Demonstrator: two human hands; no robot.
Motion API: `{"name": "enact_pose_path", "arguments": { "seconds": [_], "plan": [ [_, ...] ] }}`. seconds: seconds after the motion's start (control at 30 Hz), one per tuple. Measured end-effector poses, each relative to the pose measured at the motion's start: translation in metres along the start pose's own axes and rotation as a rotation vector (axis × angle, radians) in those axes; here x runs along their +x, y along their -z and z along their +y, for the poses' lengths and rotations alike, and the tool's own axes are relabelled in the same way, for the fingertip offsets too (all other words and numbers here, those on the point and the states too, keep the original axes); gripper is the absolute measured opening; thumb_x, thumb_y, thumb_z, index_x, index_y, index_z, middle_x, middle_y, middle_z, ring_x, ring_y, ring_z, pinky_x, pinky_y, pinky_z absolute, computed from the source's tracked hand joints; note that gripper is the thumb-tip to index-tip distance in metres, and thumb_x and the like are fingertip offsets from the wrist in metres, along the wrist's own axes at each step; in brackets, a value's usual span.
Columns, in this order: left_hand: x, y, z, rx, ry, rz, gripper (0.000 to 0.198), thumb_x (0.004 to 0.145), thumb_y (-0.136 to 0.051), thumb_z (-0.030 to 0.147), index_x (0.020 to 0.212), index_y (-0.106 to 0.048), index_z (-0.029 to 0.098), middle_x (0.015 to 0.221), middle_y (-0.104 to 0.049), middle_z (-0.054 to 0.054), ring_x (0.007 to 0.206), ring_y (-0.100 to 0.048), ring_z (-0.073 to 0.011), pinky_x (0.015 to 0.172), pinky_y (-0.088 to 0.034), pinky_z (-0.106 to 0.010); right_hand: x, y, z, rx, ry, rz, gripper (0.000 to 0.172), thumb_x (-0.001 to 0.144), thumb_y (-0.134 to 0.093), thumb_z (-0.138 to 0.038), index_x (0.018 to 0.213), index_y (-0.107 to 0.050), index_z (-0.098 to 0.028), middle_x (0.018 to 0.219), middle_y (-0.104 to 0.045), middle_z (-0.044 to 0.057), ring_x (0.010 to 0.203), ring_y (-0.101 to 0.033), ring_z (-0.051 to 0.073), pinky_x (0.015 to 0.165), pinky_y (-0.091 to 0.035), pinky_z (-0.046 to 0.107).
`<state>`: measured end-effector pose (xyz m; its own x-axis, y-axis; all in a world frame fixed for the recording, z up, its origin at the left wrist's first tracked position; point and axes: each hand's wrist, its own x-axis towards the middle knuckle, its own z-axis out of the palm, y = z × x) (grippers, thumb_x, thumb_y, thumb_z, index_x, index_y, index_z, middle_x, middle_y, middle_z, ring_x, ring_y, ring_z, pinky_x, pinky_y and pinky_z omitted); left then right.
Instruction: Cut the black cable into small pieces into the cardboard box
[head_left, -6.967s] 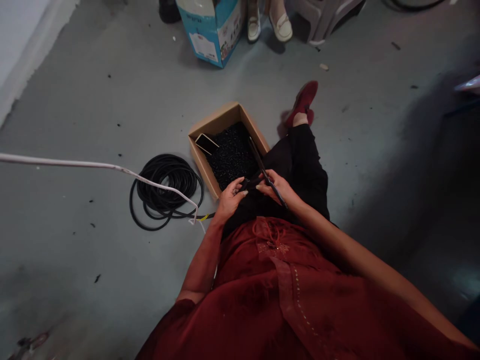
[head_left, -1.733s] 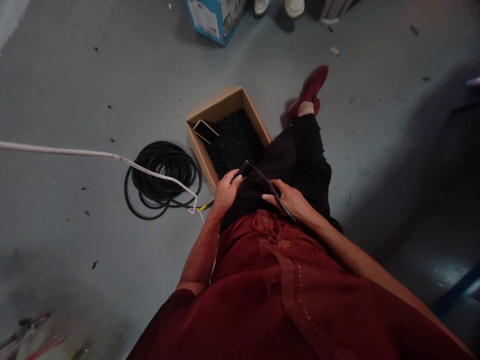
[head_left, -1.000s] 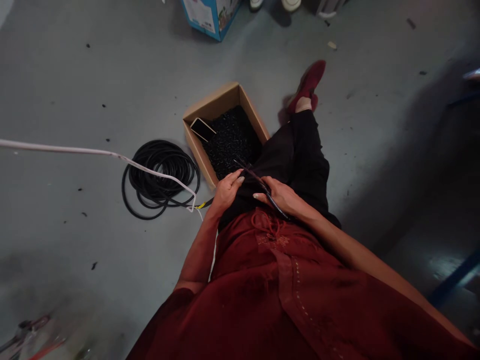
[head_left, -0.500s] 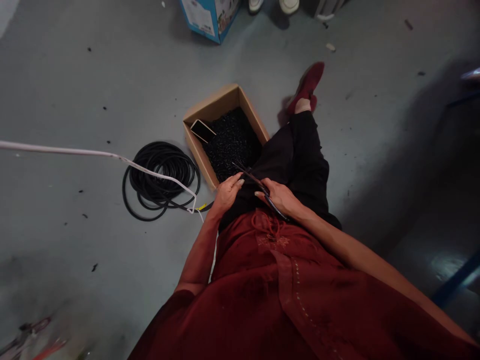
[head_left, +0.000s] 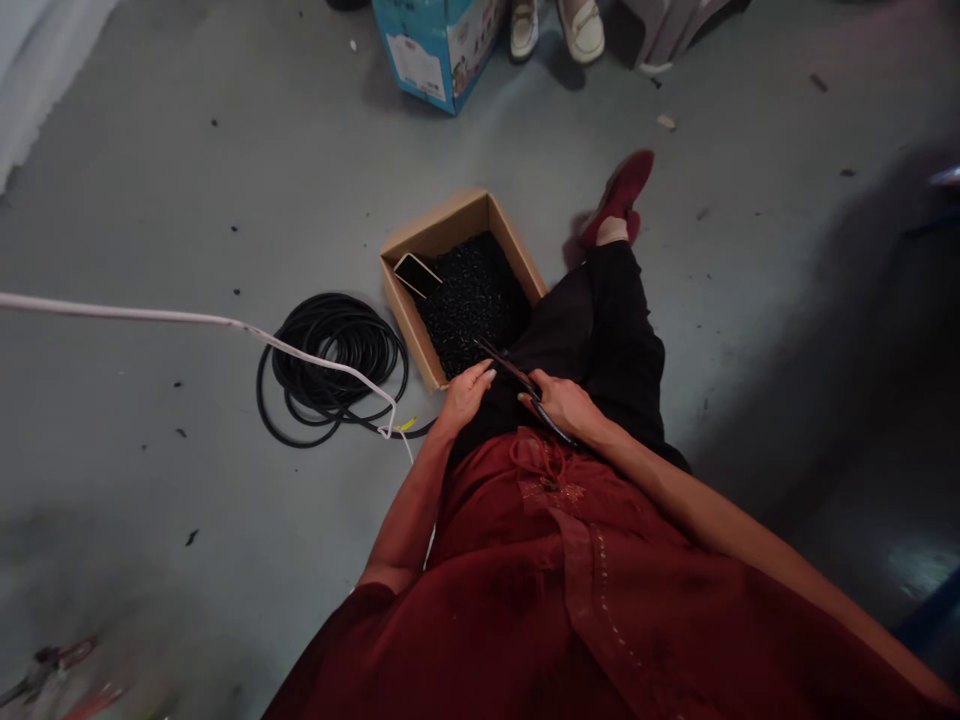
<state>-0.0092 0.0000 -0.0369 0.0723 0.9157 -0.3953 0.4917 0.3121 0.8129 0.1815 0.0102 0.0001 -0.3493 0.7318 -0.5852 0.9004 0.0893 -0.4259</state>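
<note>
I sit over an open cardboard box (head_left: 444,216) filled with small black bits. My right hand (head_left: 562,404) is closed round the handles of long dark scissors (head_left: 507,366), whose blades point toward the box. My left hand (head_left: 466,392) sits just left of the blades with its fingers curled on the end of a black tube. The tube is hard to make out against my black trousers. It runs back under my left wrist to a black coil (head_left: 334,366) on the floor.
A phone (head_left: 418,274) leans in the box's near-left corner. A white cable (head_left: 187,320) crosses from the left edge to my left arm. At the top stand a blue carton (head_left: 435,50) and another person's pale shoes (head_left: 556,26). My red shoe (head_left: 619,194) rests beyond the box.
The scissor blades, wide apart 1.7 s ago, have come closer together by my left fingers. Both hands stay over my lap; the view has shifted slightly.
</note>
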Motion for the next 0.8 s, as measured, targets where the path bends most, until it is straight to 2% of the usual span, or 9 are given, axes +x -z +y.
{"name": "enact_pose_path", "arguments": {
  "seconds": [0.17, 0.33, 0.63, 0.8],
  "plan": [
    [0.001, 0.0, -0.002, 0.017, 0.006, 0.002, 0.043, 0.085, -0.041, 0.037, 0.12, -0.053, 0.015, 0.085, -0.066, -0.004, 0.075, -0.058, -0.0136, 0.073, -0.046, -0.027, 0.002, -0.002, -0.001, -0.027, -0.01, -0.008, 0.034, 0.086, -0.037, -0.049, 0.104, -0.049, -0.023, 0.092, -0.065, 0.009, 0.079, -0.061, 0.023, 0.059, -0.035, 0.027],
    [0.0, -0.004, -0.004, -0.015, 0.045, 0.036, 0.041, 0.085, -0.043, 0.034, 0.118, -0.055, 0.014, 0.087, -0.067, -0.006, 0.081, -0.059, -0.0152, 0.077, -0.046, -0.028, 0.002, -0.002, -0.004, -0.032, -0.026, -0.014, 0.033, 0.086, -0.037, -0.046, 0.106, -0.049, -0.022, 0.093, -0.065, 0.01, 0.081, -0.061, 0.023, 0.06, -0.036, 0.027],
    [0.001, -0.005, -0.007, -0.048, 0.05, 0.025, 0.041, 0.085, -0.043, 0.034, 0.119, -0.054, 0.015, 0.093, -0.067, -0.006, 0.083, -0.059, -0.0137, 0.08, -0.045, -0.027, 0.002, -0.005, -0.006, -0.058, -0.057, -0.014, 0.033, 0.087, -0.037, -0.046, 0.107, -0.049, -0.022, 0.095, -0.065, 0.011, 0.083, -0.062, 0.024, 0.063, -0.037, 0.028],
    [0.003, -0.007, -0.012, -0.025, 0.062, 0.041, 0.042, 0.084, -0.044, 0.034, 0.118, -0.055, 0.013, 0.094, -0.067, -0.008, 0.086, -0.06, -0.0159, 0.082, -0.045, -0.03, 0.002, -0.008, -0.004, -0.085, -0.06, -0.011, 0.033, 0.087, -0.035, -0.044, 0.107, -0.049, -0.022, 0.09, -0.066, 0.011, 0.079, -0.062, 0.025, 0.06, -0.037, 0.028]
  ]
}}
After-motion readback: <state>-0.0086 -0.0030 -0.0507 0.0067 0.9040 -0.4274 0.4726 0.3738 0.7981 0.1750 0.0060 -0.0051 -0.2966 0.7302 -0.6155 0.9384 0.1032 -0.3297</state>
